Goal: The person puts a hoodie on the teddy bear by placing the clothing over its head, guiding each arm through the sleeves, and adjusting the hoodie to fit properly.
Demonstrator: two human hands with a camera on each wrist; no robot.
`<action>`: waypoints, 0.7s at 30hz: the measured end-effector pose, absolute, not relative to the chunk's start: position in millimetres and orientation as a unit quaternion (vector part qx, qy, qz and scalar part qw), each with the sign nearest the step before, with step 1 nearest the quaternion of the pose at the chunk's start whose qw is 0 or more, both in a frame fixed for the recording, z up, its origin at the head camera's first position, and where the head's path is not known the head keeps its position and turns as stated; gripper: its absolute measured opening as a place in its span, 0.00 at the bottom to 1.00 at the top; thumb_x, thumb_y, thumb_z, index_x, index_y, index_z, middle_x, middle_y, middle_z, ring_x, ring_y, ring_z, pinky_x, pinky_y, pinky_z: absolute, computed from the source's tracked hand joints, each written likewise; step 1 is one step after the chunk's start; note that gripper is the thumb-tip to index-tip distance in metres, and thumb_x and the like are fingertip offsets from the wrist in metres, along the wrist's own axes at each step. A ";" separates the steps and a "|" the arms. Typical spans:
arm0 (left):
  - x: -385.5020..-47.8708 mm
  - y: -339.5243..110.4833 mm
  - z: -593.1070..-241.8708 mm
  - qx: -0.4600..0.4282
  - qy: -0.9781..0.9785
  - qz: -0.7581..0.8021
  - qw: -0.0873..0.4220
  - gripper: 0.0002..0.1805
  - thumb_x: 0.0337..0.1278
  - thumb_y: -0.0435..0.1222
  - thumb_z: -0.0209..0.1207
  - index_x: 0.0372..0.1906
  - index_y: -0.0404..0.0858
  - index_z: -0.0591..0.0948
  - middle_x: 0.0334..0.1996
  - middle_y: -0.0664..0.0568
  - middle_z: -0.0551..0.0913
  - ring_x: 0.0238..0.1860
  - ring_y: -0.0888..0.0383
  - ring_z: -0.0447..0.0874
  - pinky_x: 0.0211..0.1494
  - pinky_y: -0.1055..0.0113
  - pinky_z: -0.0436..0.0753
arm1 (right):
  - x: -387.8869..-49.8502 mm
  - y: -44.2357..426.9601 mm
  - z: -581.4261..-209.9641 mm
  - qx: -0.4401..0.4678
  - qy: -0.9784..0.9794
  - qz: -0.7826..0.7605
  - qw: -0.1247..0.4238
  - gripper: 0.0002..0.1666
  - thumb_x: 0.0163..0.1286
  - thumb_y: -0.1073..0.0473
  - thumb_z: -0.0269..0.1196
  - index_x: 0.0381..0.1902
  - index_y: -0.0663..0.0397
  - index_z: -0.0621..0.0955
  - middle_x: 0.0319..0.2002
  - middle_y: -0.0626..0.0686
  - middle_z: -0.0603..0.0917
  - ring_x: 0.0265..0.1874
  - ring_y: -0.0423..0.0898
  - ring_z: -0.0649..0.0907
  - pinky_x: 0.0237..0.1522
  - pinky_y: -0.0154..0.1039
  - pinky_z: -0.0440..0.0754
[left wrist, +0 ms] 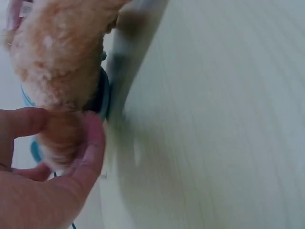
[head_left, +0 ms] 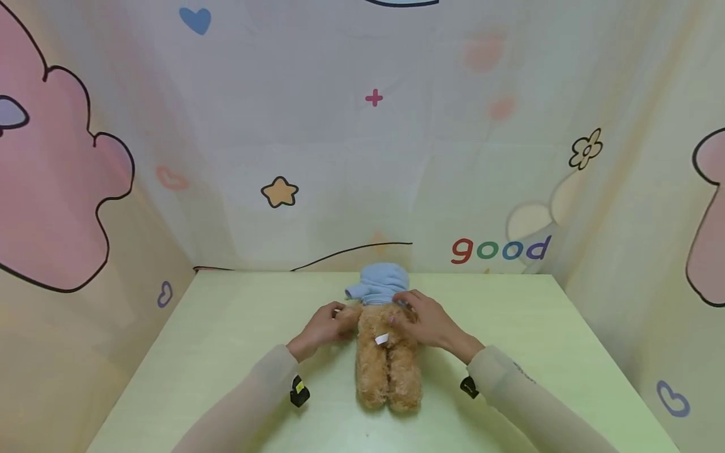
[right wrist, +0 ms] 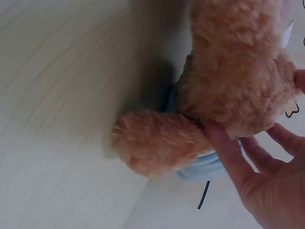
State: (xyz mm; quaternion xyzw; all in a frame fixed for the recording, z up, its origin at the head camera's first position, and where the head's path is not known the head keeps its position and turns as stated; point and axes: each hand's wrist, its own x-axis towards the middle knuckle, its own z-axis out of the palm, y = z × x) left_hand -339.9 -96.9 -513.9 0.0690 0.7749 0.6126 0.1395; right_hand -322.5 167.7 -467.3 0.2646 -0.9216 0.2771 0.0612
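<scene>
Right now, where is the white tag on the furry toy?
In the head view, the white tag is below centre, on the furry toy's brown fur just above the gap between its legs, between the left hand and right hand.

The head view is bright; both wrist views are dimmer. Soft shadows darken the worktop (left wrist: 224, 119). The left fingers (left wrist: 94, 148) look blurry.

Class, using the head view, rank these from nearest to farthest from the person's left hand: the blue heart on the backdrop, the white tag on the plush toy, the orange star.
1. White tag: on the plush toy, right of the left hand.
2. Orange star: up and left, on the backdrop.
3. Blue heart: farther up and left.
</scene>
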 end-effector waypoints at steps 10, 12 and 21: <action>-341.9 -91.8 -491.4 0.124 0.793 0.594 0.057 0.26 0.62 0.47 0.63 0.61 0.40 0.75 0.53 0.43 0.82 0.47 0.37 0.85 0.51 0.45 0.82 | -325.2 153.8 -455.3 0.131 -0.943 0.307 -0.017 0.41 0.62 0.31 0.61 0.64 0.50 0.72 0.59 0.57 0.80 0.56 0.55 0.81 0.55 0.53 0.78; -342.0 -91.0 -488.5 0.134 0.791 0.595 0.055 0.26 0.63 0.47 0.63 0.61 0.40 0.75 0.52 0.44 0.82 0.47 0.37 0.85 0.51 0.45 0.82 | -327.3 150.2 -455.3 0.112 -0.943 0.312 -0.033 0.40 0.62 0.33 0.63 0.64 0.50 0.71 0.60 0.59 0.79 0.56 0.56 0.80 0.54 0.53 0.78; -345.8 -99.3 -492.9 0.144 0.736 0.654 0.099 0.21 0.75 0.44 0.48 0.63 0.40 0.75 0.59 0.43 0.78 0.51 0.50 0.83 0.54 0.56 0.83 | -340.7 151.6 -470.4 0.056 -0.928 0.364 -0.057 0.36 0.57 0.51 0.67 0.64 0.48 0.70 0.60 0.62 0.78 0.51 0.55 0.79 0.48 0.49 0.79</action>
